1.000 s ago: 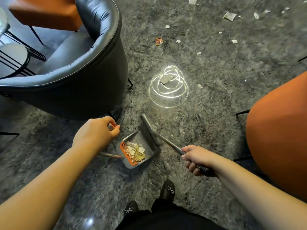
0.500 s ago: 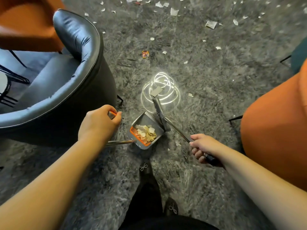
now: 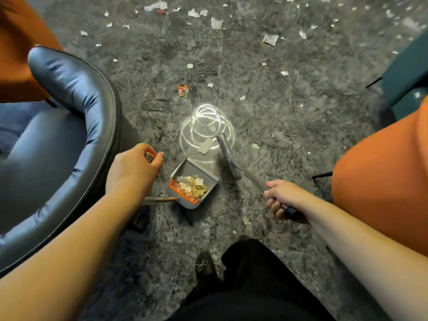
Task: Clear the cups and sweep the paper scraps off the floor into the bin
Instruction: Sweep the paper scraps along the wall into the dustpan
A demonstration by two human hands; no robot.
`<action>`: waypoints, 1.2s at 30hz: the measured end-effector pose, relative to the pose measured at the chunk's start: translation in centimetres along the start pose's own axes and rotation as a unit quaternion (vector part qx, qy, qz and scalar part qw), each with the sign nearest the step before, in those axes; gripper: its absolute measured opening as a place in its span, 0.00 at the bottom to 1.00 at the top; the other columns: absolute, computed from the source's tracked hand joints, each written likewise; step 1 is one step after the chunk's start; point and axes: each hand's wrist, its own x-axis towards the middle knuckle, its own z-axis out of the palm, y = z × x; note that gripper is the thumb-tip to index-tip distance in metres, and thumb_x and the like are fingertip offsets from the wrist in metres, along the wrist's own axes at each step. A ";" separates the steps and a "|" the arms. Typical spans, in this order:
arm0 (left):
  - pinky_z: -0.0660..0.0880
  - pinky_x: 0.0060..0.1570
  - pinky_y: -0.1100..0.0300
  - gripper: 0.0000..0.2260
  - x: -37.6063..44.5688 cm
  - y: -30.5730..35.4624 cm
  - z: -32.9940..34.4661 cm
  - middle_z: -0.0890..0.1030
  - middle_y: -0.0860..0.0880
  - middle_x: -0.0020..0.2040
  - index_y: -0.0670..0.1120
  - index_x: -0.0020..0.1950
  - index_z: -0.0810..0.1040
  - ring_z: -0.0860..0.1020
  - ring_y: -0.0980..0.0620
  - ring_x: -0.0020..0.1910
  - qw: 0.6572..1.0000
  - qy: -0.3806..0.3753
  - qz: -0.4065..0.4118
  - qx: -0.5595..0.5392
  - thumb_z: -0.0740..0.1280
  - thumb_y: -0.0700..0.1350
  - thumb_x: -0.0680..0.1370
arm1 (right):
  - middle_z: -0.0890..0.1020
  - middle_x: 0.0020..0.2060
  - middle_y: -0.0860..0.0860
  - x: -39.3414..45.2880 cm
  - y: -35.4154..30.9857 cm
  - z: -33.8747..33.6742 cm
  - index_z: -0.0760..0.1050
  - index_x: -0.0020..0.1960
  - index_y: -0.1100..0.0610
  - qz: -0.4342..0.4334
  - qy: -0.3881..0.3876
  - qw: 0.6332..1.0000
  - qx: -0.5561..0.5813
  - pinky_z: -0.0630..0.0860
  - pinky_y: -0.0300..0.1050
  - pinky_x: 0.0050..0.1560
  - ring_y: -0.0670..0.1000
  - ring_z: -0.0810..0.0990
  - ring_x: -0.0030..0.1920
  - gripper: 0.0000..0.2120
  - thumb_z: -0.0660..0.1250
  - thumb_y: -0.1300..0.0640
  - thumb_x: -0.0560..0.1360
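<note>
My left hand (image 3: 132, 169) grips the orange-tipped handle of a grey dustpan (image 3: 193, 181) that rests on the grey floor and holds a heap of paper scraps (image 3: 193, 184). My right hand (image 3: 281, 196) grips the dark handle of a broom whose grey head (image 3: 225, 154) lies just right of the pan's mouth. A larger grey scrap (image 3: 206, 147) lies in front of the pan, inside a bright ring-shaped light reflection. Several white scraps (image 3: 216, 23) and a small red wrapper (image 3: 183, 89) are strewn farther out.
A dark blue-grey leather armchair (image 3: 69, 126) stands close on the left, with an orange seat (image 3: 16, 42) behind it. An orange chair (image 3: 382, 172) crowds the right, a teal one (image 3: 407, 72) beyond. My black shoe (image 3: 203, 266) and trouser leg are below.
I have stepped forward, so more littered floor shows. The dustpan moved ahead toward the light rings. The broom head swung from the pan's edge out past the larger scrap.
</note>
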 end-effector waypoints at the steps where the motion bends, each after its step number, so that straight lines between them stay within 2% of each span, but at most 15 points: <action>1: 0.68 0.43 0.57 0.11 1.0 0.1 0.1 0.78 0.49 0.39 0.50 0.48 0.79 0.75 0.46 0.44 1.000 0.000 -0.005 -0.001 0.67 0.57 0.77 | 0.66 0.29 0.52 0.7 -1.1 0.0 0.62 0.68 0.48 0.001 -0.002 1.000 -0.002 0.58 0.29 0.19 0.42 0.62 0.16 0.20 0.52 0.65 0.81; 5: 0.68 0.42 0.57 0.11 5.0 0.7 1.0 0.83 0.46 0.44 0.50 0.48 0.80 0.78 0.43 0.46 1.000 -0.004 -0.012 0.010 0.67 0.57 0.77 | 0.65 0.30 0.53 4.5 -6.0 -0.1 0.60 0.72 0.49 0.005 -0.010 1.000 -0.028 0.59 0.29 0.18 0.42 0.62 0.16 0.22 0.52 0.65 0.81; 9: 0.70 0.43 0.55 0.12 10.0 2.6 1.8 0.83 0.45 0.46 0.50 0.49 0.80 0.79 0.42 0.50 0.999 -0.014 -0.026 0.032 0.67 0.57 0.77 | 0.65 0.30 0.52 8.9 -12.1 -0.2 0.61 0.72 0.48 0.015 -0.024 0.998 -0.056 0.59 0.29 0.18 0.42 0.62 0.16 0.21 0.52 0.64 0.81; 12: 0.73 0.46 0.54 0.11 14.4 4.7 2.2 0.83 0.44 0.46 0.50 0.49 0.81 0.78 0.42 0.51 0.997 -0.031 -0.031 0.061 0.66 0.57 0.77 | 0.67 0.24 0.50 12.0 -17.9 -0.6 0.62 0.73 0.45 0.065 -0.057 0.995 -0.042 0.59 0.29 0.17 0.43 0.63 0.15 0.20 0.52 0.58 0.82; 14: 0.74 0.46 0.53 0.11 17.2 6.2 2.6 0.82 0.45 0.45 0.50 0.50 0.80 0.79 0.42 0.50 0.995 -0.053 -0.029 0.076 0.66 0.56 0.77 | 0.67 0.20 0.49 13.8 -21.8 -0.8 0.60 0.67 0.42 0.076 -0.069 0.994 -0.044 0.59 0.29 0.16 0.43 0.63 0.15 0.16 0.51 0.57 0.82; 15: 0.74 0.45 0.54 0.11 18.4 6.8 2.9 0.82 0.45 0.45 0.50 0.50 0.80 0.79 0.42 0.50 0.994 -0.064 -0.027 0.084 0.66 0.56 0.77 | 0.67 0.19 0.49 14.5 -23.7 -0.7 0.59 0.68 0.42 0.075 -0.067 0.994 -0.050 0.58 0.29 0.16 0.43 0.62 0.14 0.17 0.51 0.57 0.82; 17: 0.74 0.44 0.54 0.11 20.6 7.8 3.2 0.82 0.45 0.44 0.50 0.51 0.80 0.79 0.43 0.49 0.991 -0.082 -0.030 0.100 0.66 0.56 0.78 | 0.67 0.22 0.50 16.1 -27.1 -0.6 0.61 0.74 0.49 0.059 -0.053 0.993 -0.089 0.58 0.28 0.18 0.43 0.62 0.14 0.21 0.51 0.58 0.82; 21: 0.75 0.43 0.55 0.11 24.2 8.6 3.3 0.81 0.48 0.43 0.51 0.50 0.78 0.76 0.47 0.45 0.987 -0.099 -0.051 0.119 0.65 0.57 0.78 | 0.65 0.28 0.51 19.1 -32.2 0.2 0.61 0.74 0.57 0.018 -0.033 0.981 -0.191 0.57 0.28 0.20 0.42 0.61 0.16 0.22 0.50 0.62 0.80; 24: 0.76 0.42 0.54 0.11 26.0 8.7 3.2 0.80 0.49 0.42 0.53 0.49 0.78 0.76 0.49 0.43 0.984 -0.106 -0.059 0.127 0.64 0.58 0.78 | 0.65 0.28 0.51 21.7 -34.2 0.8 0.62 0.74 0.55 0.007 -0.034 0.969 -0.245 0.58 0.29 0.21 0.42 0.62 0.16 0.22 0.50 0.63 0.80; 26: 0.77 0.44 0.53 0.11 26.7 9.0 3.3 0.81 0.48 0.44 0.52 0.50 0.78 0.78 0.47 0.45 0.983 -0.109 -0.065 0.131 0.64 0.59 0.78 | 0.66 0.28 0.52 22.9 -34.9 1.0 0.67 0.63 0.51 0.002 -0.033 0.957 -0.288 0.59 0.30 0.22 0.43 0.63 0.17 0.17 0.50 0.65 0.79; 29: 0.78 0.44 0.53 0.13 27.4 9.4 3.4 0.81 0.47 0.45 0.51 0.52 0.78 0.78 0.45 0.46 0.982 -0.105 -0.063 0.143 0.63 0.59 0.78 | 0.65 0.27 0.53 23.7 -35.3 1.0 0.66 0.49 0.54 0.007 -0.051 0.930 -0.363 0.61 0.32 0.23 0.45 0.63 0.19 0.10 0.50 0.67 0.78; 31: 0.78 0.43 0.52 0.13 27.7 9.5 3.4 0.81 0.46 0.45 0.50 0.53 0.78 0.78 0.45 0.46 0.982 -0.103 -0.065 0.146 0.63 0.58 0.78 | 0.66 0.26 0.53 23.7 -34.8 1.1 0.67 0.49 0.55 0.029 -0.063 0.914 -0.399 0.61 0.33 0.23 0.46 0.63 0.20 0.11 0.49 0.67 0.77; 33: 0.79 0.44 0.52 0.13 27.9 9.2 3.4 0.81 0.47 0.45 0.51 0.53 0.78 0.78 0.45 0.46 0.982 -0.101 -0.066 0.142 0.64 0.58 0.78 | 0.67 0.26 0.53 23.1 -33.7 1.3 0.68 0.56 0.56 0.048 -0.079 0.900 -0.426 0.61 0.34 0.24 0.47 0.63 0.22 0.14 0.49 0.67 0.77; 36: 0.78 0.44 0.53 0.13 28.3 8.6 3.3 0.82 0.46 0.46 0.52 0.51 0.79 0.79 0.45 0.46 0.984 -0.098 -0.071 0.132 0.64 0.59 0.77 | 0.68 0.28 0.54 21.7 -30.9 1.8 0.66 0.59 0.52 0.067 -0.096 0.894 -0.432 0.61 0.35 0.26 0.47 0.63 0.25 0.16 0.48 0.66 0.77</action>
